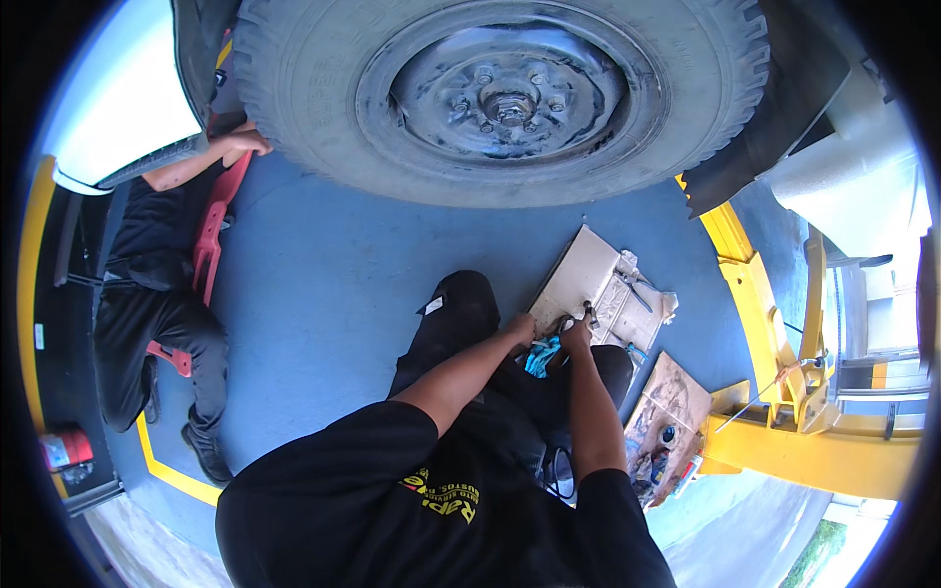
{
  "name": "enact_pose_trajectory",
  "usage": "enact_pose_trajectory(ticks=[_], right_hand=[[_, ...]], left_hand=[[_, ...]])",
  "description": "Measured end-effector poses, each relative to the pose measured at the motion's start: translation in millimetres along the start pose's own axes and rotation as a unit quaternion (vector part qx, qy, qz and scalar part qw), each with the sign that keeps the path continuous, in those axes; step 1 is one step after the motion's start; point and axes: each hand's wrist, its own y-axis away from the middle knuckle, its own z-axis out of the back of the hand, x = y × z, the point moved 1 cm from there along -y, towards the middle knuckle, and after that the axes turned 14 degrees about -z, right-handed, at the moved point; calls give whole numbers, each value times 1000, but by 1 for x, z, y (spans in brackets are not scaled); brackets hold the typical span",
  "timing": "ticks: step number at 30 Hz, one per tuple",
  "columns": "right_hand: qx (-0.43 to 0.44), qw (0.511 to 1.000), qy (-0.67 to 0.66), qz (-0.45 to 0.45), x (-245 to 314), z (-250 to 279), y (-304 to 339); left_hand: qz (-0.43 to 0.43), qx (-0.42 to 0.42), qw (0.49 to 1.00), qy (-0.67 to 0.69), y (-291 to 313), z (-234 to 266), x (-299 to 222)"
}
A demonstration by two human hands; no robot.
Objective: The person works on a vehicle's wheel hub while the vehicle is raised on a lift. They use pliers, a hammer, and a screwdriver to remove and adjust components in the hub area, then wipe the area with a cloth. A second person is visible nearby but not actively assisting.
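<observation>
Both my hands are together in front of my knees, over the near edge of a cardboard sheet [571,269]. My left hand [521,328] is closed, its fingers against a crumpled light-blue rag [539,357] that hangs between the hands. My right hand [576,336] is closed on a small dark metal piece [590,313], whose end sticks up past the fingers; its exact kind is too small to tell. Another rounded metal part [564,325] shows between the hands, partly hidden by the fingers. Pliers [637,284] lie farther off on the cardboard.
A large wheel [510,108] hangs above the blue floor ahead. At right stands a yellow lift arm [750,294], beside a second dirty cardboard [671,392] with cans and small items. On the left, a co-worker [162,294] kneels by a red frame [211,235].
</observation>
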Motion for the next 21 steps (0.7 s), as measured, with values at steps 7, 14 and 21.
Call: enact_pose_trajectory(ticks=[7, 14, 21], right_hand=[[-126, 980, -153, 1, -44, 19, -73], [48, 996, -40, 68, -61, 56, -79], [-308, 861, -365, 177, 98, 201, -8]], left_hand=[[-243, -67, 967, 27, 25, 126, -104], [-387, -553, 723, -149, 242, 408, -259], [-293, -791, 356, -402, 367, 613, -263]])
